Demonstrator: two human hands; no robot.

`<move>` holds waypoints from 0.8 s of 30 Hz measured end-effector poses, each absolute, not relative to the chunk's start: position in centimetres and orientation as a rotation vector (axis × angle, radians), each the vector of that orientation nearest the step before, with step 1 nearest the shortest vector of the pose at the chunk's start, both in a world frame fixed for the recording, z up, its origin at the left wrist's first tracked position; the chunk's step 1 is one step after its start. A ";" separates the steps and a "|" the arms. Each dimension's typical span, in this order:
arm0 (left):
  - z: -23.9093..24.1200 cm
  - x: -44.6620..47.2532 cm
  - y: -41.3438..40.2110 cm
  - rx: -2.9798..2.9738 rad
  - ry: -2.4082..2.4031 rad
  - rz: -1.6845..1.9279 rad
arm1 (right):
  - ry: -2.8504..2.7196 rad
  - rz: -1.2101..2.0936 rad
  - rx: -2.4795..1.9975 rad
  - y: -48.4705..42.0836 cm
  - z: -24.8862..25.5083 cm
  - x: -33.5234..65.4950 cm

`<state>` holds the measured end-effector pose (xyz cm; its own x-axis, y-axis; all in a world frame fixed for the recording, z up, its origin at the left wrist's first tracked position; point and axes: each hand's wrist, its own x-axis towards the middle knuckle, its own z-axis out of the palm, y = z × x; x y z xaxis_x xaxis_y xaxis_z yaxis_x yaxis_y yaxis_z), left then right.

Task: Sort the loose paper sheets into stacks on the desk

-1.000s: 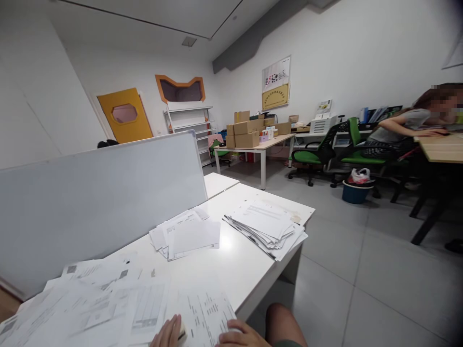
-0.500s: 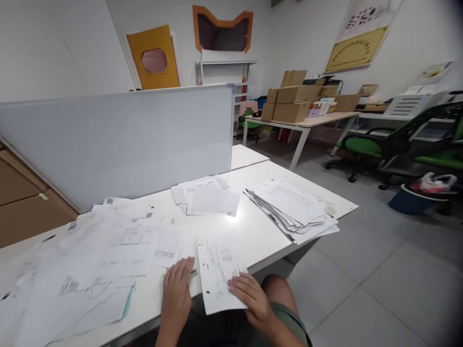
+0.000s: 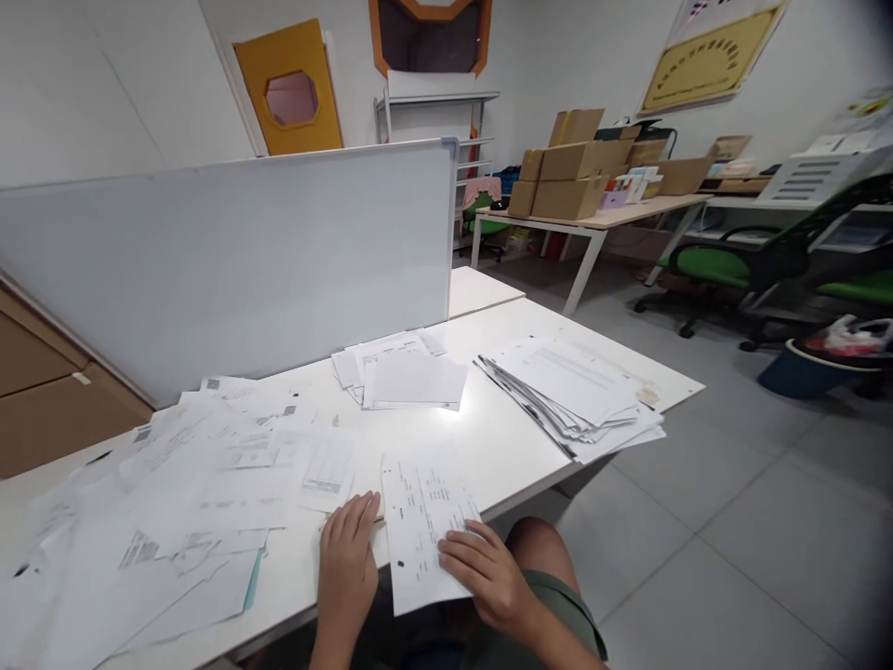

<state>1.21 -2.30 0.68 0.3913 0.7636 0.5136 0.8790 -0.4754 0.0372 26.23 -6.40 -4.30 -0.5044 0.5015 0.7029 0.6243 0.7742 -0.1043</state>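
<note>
A printed sheet of paper (image 3: pixel 422 530) lies at the table's front edge, its lower part sticking out past the edge. My right hand (image 3: pixel 488 572) grips its right side, fingers on top and thumb hidden underneath. Just left of the sheet, my left hand (image 3: pixel 353 549) rests on the tabletop with its fingers stretched out flat. Something small and thin shows by its fingertips; I cannot make out what it is. A wide spread of loose papers (image 3: pixel 202 484) covers the table to the left of my left hand.
A small paper pile (image 3: pixel 415 381) sits by the whiteboard-like partition (image 3: pixel 279 261). To the right is a thicker stack of papers (image 3: pixel 565 391) near the table edge. Cardboard boxes (image 3: pixel 568 195) stand on another table behind; a bin (image 3: pixel 799 368) is on the floor at right.
The view has tilted down slightly and shifted. My left hand has moved very slightly to the right; my right hand stays on the sheet, which lies almost as before.
</note>
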 end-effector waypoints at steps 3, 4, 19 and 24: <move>0.8 1.3 -2.2 -2.405 -1.428 -0.691 | -2.200 -0.226 -0.821 -6.3 -3.9 26.0; 0.8 1.3 -2.2 -2.404 -1.426 -0.689 | -2.198 -0.231 -0.821 -6.3 -3.8 25.8; 0.5 1.3 -2.1 -2.364 -1.379 -0.647 | -2.253 -0.180 -0.818 -6.3 -4.1 25.6; 0.1 1.4 -1.6 -2.308 -1.281 -0.606 | -2.252 -0.125 -0.851 -6.4 -4.8 25.5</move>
